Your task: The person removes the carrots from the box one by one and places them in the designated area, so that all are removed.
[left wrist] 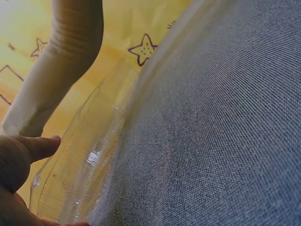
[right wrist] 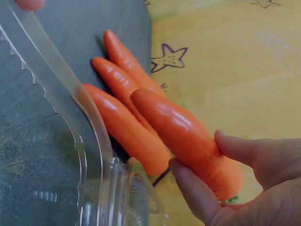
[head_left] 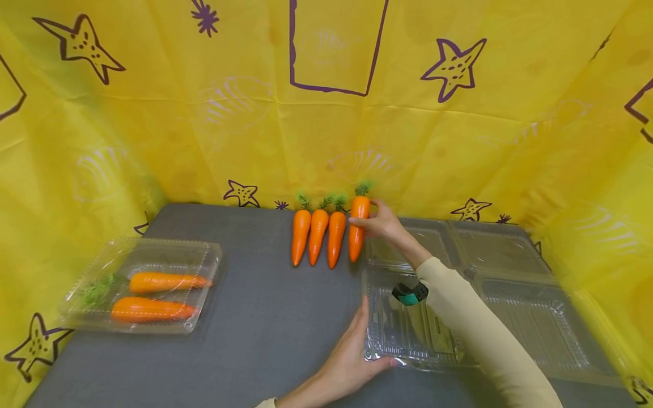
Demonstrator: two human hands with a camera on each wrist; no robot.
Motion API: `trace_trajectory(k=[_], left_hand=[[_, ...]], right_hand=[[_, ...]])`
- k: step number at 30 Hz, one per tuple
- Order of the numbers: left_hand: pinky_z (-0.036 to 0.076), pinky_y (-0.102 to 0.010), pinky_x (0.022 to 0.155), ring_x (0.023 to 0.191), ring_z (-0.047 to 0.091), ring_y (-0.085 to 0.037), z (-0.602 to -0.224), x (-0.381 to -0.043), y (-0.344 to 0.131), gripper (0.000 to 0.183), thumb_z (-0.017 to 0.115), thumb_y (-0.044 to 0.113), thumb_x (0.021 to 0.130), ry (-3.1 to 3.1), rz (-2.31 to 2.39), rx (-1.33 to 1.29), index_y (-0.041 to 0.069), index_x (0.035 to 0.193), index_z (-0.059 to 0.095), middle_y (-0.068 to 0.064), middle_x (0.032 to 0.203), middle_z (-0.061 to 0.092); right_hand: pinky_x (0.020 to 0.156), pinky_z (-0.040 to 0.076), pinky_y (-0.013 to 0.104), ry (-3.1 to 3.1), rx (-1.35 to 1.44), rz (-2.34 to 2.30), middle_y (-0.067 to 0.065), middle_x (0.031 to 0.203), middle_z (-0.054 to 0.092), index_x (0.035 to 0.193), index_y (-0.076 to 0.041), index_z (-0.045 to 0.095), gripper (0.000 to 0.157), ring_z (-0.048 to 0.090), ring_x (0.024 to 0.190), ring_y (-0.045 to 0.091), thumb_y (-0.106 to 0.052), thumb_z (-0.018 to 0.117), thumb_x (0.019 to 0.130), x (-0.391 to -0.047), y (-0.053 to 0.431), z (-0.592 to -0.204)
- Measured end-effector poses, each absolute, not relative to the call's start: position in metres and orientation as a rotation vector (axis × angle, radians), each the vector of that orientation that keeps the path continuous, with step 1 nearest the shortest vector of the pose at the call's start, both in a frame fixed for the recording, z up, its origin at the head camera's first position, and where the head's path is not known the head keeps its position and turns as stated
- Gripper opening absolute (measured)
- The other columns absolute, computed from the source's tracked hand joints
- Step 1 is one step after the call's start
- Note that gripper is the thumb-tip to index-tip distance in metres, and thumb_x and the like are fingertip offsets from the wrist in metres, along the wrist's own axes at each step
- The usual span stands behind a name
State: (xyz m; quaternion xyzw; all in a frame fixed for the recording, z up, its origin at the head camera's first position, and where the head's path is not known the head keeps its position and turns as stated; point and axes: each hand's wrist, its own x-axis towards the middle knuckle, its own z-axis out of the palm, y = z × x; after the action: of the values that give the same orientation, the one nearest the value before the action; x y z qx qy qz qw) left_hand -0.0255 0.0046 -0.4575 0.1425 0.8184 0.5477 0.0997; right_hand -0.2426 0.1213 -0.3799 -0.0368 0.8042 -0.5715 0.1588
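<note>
My right hand [head_left: 380, 221] pinches an orange carrot [head_left: 359, 226] with a green top between thumb and fingers, also seen as the held carrot [right wrist: 188, 136] in the right wrist view. Left of it, three similar carrots [head_left: 318, 235] lie side by side on the grey table. Below, an opened clear plastic container [head_left: 374, 334] lies under my right forearm. My left hand [head_left: 347, 360] touches its near left corner, the thumb along the front edge and straight fingers along the side. In the left wrist view, the thumb [left wrist: 44, 147] is beside the clear wall.
At the left sits a closed clear container [head_left: 206, 255] with two carrots [head_left: 153, 309] inside. Another opened clear container [head_left: 530, 323] lies at the right. A yellow patterned cloth [head_left: 326, 136] surrounds the grey table [head_left: 255, 340] at the back and sides.
</note>
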Motion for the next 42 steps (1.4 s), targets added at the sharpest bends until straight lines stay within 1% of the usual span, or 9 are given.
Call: trace_trajectory(k=[4, 10, 14, 19, 24, 28, 35, 39, 42], left_hand=[[0.025, -0.051, 0.115, 0.144, 0.024, -0.034, -0.458, -0.025, 0.005, 0.114, 0.080, 0.035, 0.079, 2.417, 1.607, 0.416, 0.007, 0.158, 0.003, -0.016, 0.162, 0.014], [0.026, -0.051, 0.115, 0.144, 0.025, -0.034, -0.457, -0.025, 0.006, 0.113, 0.081, 0.034, 0.079, 2.428, 1.604, 0.405, 0.007, 0.158, 0.004, -0.016, 0.162, 0.015], [0.027, -0.049, 0.115, 0.144, 0.026, -0.033, -0.457, -0.026, 0.006, 0.114, 0.081, 0.034, 0.079, 2.444, 1.602, 0.411, 0.006, 0.158, 0.004, -0.015, 0.162, 0.016], [0.027, -0.049, 0.115, 0.144, 0.026, -0.033, -0.458, -0.026, 0.007, 0.114, 0.082, 0.033, 0.078, 2.452, 1.602, 0.427, 0.005, 0.158, 0.004, -0.015, 0.162, 0.016], [0.027, -0.049, 0.115, 0.143, 0.027, -0.034, -0.458, -0.025, 0.010, 0.113, 0.082, 0.031, 0.078, 2.463, 1.606, 0.438, 0.005, 0.157, 0.005, -0.016, 0.161, 0.017], [0.027, -0.049, 0.115, 0.144, 0.026, -0.033, -0.458, -0.024, 0.012, 0.113, 0.082, 0.031, 0.078, 2.454, 1.610, 0.435, 0.004, 0.157, 0.005, -0.015, 0.162, 0.017], [0.029, -0.050, 0.114, 0.143, 0.027, -0.036, -0.458, -0.025, 0.011, 0.113, 0.081, 0.034, 0.080, 2.471, 1.608, 0.476, 0.002, 0.157, 0.005, -0.019, 0.161, 0.017], [0.028, -0.051, 0.114, 0.143, 0.027, -0.036, -0.457, -0.026, 0.011, 0.113, 0.081, 0.035, 0.079, 2.462, 1.600, 0.453, 0.003, 0.157, 0.005, -0.019, 0.161, 0.017], [0.028, -0.052, 0.114, 0.143, 0.027, -0.036, -0.457, -0.026, 0.012, 0.113, 0.081, 0.034, 0.079, 2.444, 1.595, 0.433, 0.004, 0.157, 0.006, -0.018, 0.161, 0.017]], right_hand=[[0.086, 0.054, 0.054, 2.406, -0.092, -1.535, 0.031, 0.125, 0.056, 0.152, 0.003, 0.017, 0.086, 0.067, 0.086, 0.031, -0.018, 0.072, 0.090, -0.245, 0.114, -0.386], [0.076, 0.059, 0.045, 2.635, -0.133, -1.288, 0.030, 0.132, 0.052, 0.149, 0.004, 0.026, 0.081, 0.065, 0.094, 0.036, -0.025, 0.072, 0.089, -0.247, 0.106, -0.388], [0.072, 0.059, 0.043, 2.705, -0.148, -1.167, 0.032, 0.128, 0.055, 0.148, 0.006, 0.028, 0.080, 0.067, 0.084, 0.035, -0.027, 0.071, 0.089, -0.248, 0.104, -0.388], [0.070, 0.059, 0.044, 2.732, -0.148, -1.051, 0.032, 0.121, 0.059, 0.149, 0.008, 0.022, 0.085, 0.067, 0.070, 0.032, -0.026, 0.071, 0.089, -0.253, 0.099, -0.387], [0.068, 0.060, 0.041, 2.725, -0.134, -0.941, 0.032, 0.119, 0.060, 0.151, 0.011, 0.013, 0.092, 0.069, 0.073, 0.035, -0.024, 0.072, 0.089, -0.262, 0.094, -0.385], [0.066, 0.060, 0.038, 2.724, -0.097, -0.839, 0.033, 0.121, 0.058, 0.151, 0.011, 0.010, 0.094, 0.069, 0.069, 0.030, -0.024, 0.071, 0.090, -0.269, 0.090, -0.387], [0.053, 0.054, 0.029, 2.758, -0.108, -0.593, 0.031, 0.110, 0.063, 0.150, 0.013, 0.010, 0.088, 0.053, 0.044, 0.016, -0.024, 0.066, 0.093, -0.278, 0.078, -0.390], [0.056, 0.054, 0.031, 2.768, -0.095, -0.502, 0.028, 0.103, 0.066, 0.151, 0.012, 0.008, 0.085, 0.053, 0.044, 0.016, -0.022, 0.062, 0.094, -0.282, 0.073, -0.394], [0.064, 0.057, 0.035, 2.778, -0.072, -0.490, 0.029, 0.108, 0.065, 0.151, 0.012, 0.010, 0.085, 0.062, 0.057, 0.023, -0.023, 0.062, 0.094, -0.281, 0.072, -0.394]])
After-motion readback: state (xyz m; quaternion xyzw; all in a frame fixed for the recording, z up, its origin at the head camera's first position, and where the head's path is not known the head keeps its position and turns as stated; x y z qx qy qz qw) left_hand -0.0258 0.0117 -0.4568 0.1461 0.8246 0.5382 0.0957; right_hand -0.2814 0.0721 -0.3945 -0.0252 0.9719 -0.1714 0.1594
